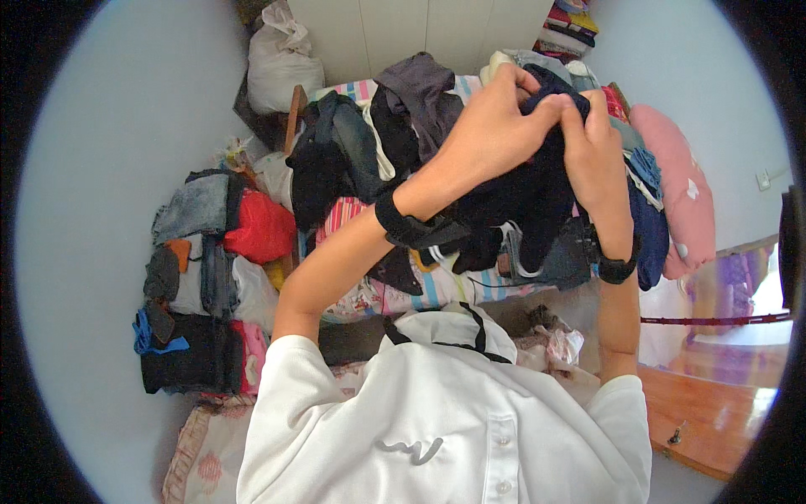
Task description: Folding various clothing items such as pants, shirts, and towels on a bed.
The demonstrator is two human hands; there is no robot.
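Note:
A dark navy or black garment [546,160] hangs from both my hands, its lower part falling over the clothes beneath. My left hand [494,123] pinches its upper edge between thumb and fingers. Close beside it, my right hand [589,148] grips the same bunched edge, the two thumbs almost touching. What kind of garment it is I cannot tell. Left of my hands, a dark grey garment [419,94] and dark blue jeans [356,148] lie on the heap. Under the garment, a dark shoe-like or strap-like item with white trim [517,252] shows partly.
The heap rests on a striped, patterned sheet [434,286]. Folded clothes [192,208] and a red bag [259,227] are stacked at left. A pink cushion [674,189] leans at right. Behind stand a stuffed white plastic bag [280,69] and pale panels [415,31]. A wooden surface [692,409] lies lower right.

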